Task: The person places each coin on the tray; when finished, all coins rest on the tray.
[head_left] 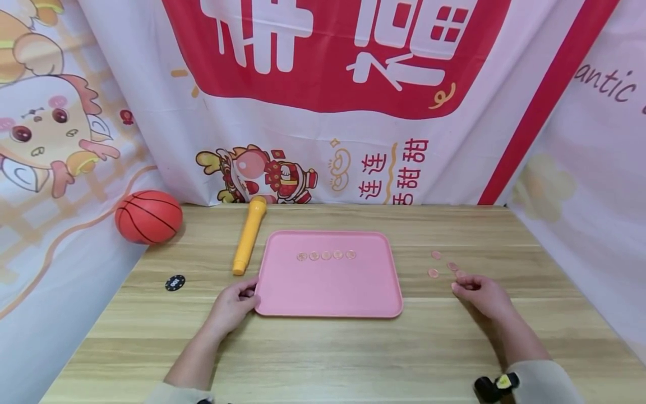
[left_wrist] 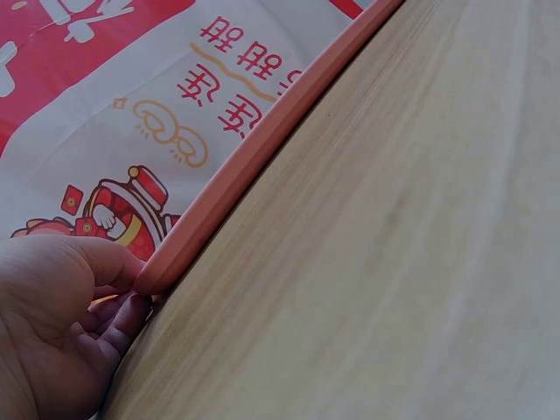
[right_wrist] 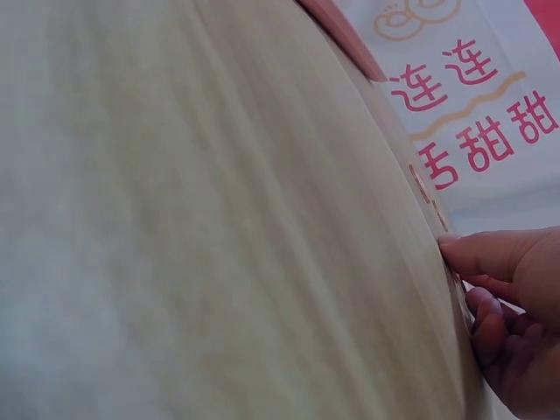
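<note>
While left hand (head_left: 233, 306) grips pink tray (head_left: 328, 292) at near-left corner, right hand (head_left: 479, 294) pinches small coin (head_left: 460, 275) from bench (head_left: 323, 359). Coins: thin, light, rigid, likely slippery; judged best pinched by edge. Tray stiff, light.

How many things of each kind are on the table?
Pink coins in a row on the tray: 5
Pink coins loose on the table: 4
Pink tray: 1
Basketball: 1
Yellow toy microphone: 1
Black chip: 1
Total: 13

Bright, even light with faint soft shadows; the head view is sharp, both wrist views blurred close up.
</note>
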`<act>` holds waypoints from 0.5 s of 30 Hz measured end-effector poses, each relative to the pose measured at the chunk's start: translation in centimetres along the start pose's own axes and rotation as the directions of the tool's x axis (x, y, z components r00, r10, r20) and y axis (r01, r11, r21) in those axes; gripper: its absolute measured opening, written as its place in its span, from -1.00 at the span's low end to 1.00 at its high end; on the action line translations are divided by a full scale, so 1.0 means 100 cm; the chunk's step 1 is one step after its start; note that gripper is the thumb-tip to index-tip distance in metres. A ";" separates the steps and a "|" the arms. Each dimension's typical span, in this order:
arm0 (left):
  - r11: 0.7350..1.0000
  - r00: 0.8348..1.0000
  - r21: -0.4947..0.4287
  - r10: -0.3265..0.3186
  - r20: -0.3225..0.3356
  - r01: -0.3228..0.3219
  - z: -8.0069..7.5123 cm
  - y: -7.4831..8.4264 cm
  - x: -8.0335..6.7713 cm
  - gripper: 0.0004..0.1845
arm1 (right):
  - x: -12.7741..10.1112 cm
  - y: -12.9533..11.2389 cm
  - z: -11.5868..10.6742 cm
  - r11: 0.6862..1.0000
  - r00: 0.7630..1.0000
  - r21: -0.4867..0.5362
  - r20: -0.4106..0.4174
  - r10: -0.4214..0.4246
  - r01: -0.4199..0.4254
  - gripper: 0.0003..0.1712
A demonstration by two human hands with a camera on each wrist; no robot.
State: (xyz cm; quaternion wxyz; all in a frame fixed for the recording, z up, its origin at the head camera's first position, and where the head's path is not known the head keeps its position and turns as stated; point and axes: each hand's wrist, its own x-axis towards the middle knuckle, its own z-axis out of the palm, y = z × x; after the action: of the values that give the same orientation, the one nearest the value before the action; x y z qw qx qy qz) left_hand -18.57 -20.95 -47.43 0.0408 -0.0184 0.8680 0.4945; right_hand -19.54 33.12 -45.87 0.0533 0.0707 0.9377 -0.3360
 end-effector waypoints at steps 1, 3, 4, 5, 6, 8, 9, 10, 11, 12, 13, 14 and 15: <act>1.000 1.000 -0.002 -0.002 0.000 0.002 0.000 0.000 0.000 -0.46 | 0.001 -0.001 0.000 1.000 1.000 -0.006 0.002 -0.008 0.008 -0.40; 1.000 1.000 -0.002 -0.004 -0.001 0.004 0.000 0.000 0.000 -0.46 | 0.001 -0.002 -0.001 0.999 1.000 -0.020 0.004 -0.026 0.026 -0.45; 1.000 1.000 -0.002 -0.004 -0.002 0.004 0.000 0.000 0.000 -0.46 | 0.002 -0.002 -0.002 0.999 0.999 -0.024 0.005 -0.036 0.036 -0.47; 1.000 1.000 0.000 -0.003 -0.002 0.003 0.000 0.000 0.000 -0.46 | 0.002 -0.003 -0.002 0.999 0.999 -0.028 0.002 -0.045 0.045 -0.48; 1.000 1.000 0.001 -0.003 -0.002 0.003 0.000 0.001 0.000 -0.46 | 0.002 -0.003 -0.002 0.998 0.999 -0.030 -0.001 -0.053 0.053 -0.50; 1.000 1.000 0.003 -0.001 -0.003 0.001 -0.001 0.001 -0.001 -0.46 | 0.001 -0.003 -0.002 0.996 0.997 -0.038 -0.012 -0.076 0.076 -0.53; 1.000 1.000 0.004 0.000 -0.002 0.000 -0.001 0.002 -0.001 -0.46 | 0.001 -0.003 -0.001 0.995 0.996 -0.038 -0.018 -0.090 0.089 -0.54; 1.000 1.000 0.002 -0.002 -0.002 0.002 -0.001 0.002 -0.001 -0.46 | 0.001 -0.003 0.000 0.994 0.994 -0.036 -0.026 -0.104 0.103 -0.56; 1.000 1.000 0.001 -0.004 -0.002 0.004 -0.001 0.002 -0.001 -0.46 | 0.001 -0.003 0.001 0.993 0.993 -0.025 -0.037 -0.114 0.113 -0.58; 1.000 1.000 -0.002 -0.004 -0.002 0.004 -0.001 0.002 -0.001 -0.46 | 0.000 -0.003 0.002 0.993 0.992 0.003 -0.041 -0.116 0.116 -0.59; 1.000 1.000 -0.005 -0.004 0.000 0.004 -0.001 0.002 -0.001 -0.46 | -0.001 -0.005 0.003 0.992 0.992 0.041 -0.043 -0.115 0.117 -0.60; 1.000 1.000 -0.008 -0.006 0.002 0.006 -0.001 0.002 -0.001 -0.46 | -0.001 -0.006 0.004 0.988 0.993 0.097 -0.037 -0.115 0.118 -0.61; 1.000 1.000 -0.010 -0.007 0.003 0.007 0.000 0.002 -0.001 -0.46 | -0.001 -0.007 0.006 0.981 0.994 0.159 -0.025 -0.110 0.113 -0.60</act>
State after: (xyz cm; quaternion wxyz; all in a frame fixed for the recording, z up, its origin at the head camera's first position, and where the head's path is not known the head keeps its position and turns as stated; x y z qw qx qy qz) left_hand -18.45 -20.87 -47.20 0.0436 -0.0208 0.8653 0.4989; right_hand -19.51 32.17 -45.82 0.0210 0.0249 0.9105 -0.4122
